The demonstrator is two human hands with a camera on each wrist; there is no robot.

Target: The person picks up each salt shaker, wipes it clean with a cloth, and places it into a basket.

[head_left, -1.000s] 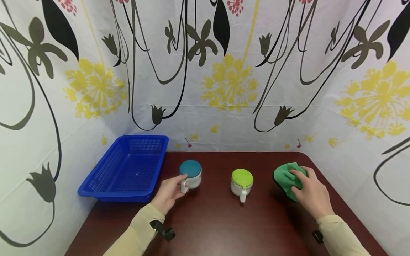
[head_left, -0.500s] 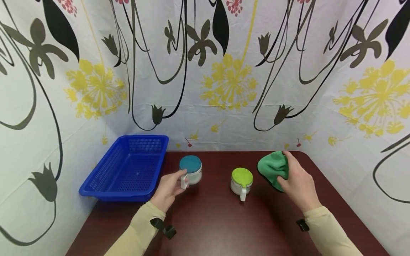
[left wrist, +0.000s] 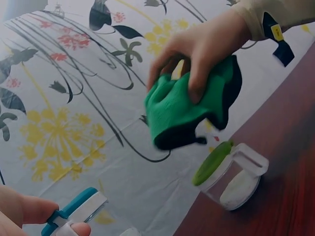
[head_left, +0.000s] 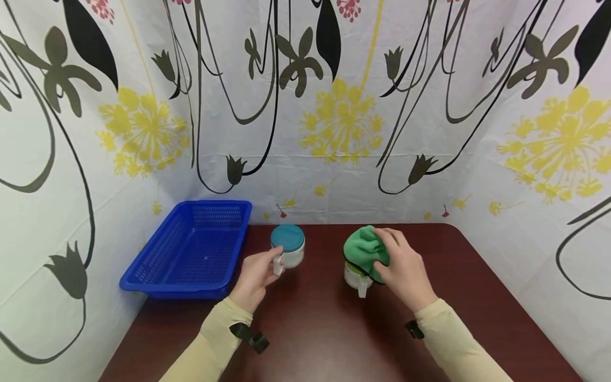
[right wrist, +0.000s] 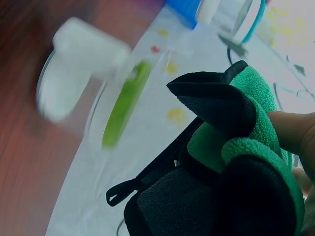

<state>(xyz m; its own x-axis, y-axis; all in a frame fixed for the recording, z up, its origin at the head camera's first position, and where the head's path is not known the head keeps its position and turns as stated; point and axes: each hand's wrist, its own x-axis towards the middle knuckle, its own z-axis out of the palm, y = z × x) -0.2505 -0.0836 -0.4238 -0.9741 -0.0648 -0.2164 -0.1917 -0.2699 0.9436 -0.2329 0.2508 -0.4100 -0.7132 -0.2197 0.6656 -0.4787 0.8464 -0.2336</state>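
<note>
My left hand (head_left: 255, 278) pinches the white handle of a clear jar with a teal lid (head_left: 288, 239); in the left wrist view, thumb and finger meet at that handle. In my right hand (head_left: 406, 268), fingers and thumb grip a bunched green cloth (head_left: 364, 248) with dark trim. The right wrist view shows its dark underside and a small black hanging loop (right wrist: 122, 191). A second handled jar (left wrist: 241, 182) with a lime-green lid (right wrist: 125, 105) stands upright on the table. From the head, the cloth overlaps most of that lid; the left wrist view shows the cloth held above it, apart.
A blue plastic basket (head_left: 183, 289) with perforated sides sits at the table's left. The dark red-brown table (head_left: 324, 329) reaches back to a white flower-patterned curtain (head_left: 305, 132), which also hangs along both sides.
My right hand has carried the green cloth leftward from the table's right side to over the lime-lidded jar. The left hand and teal-lidded jar have shifted slightly up and right in the head view.
</note>
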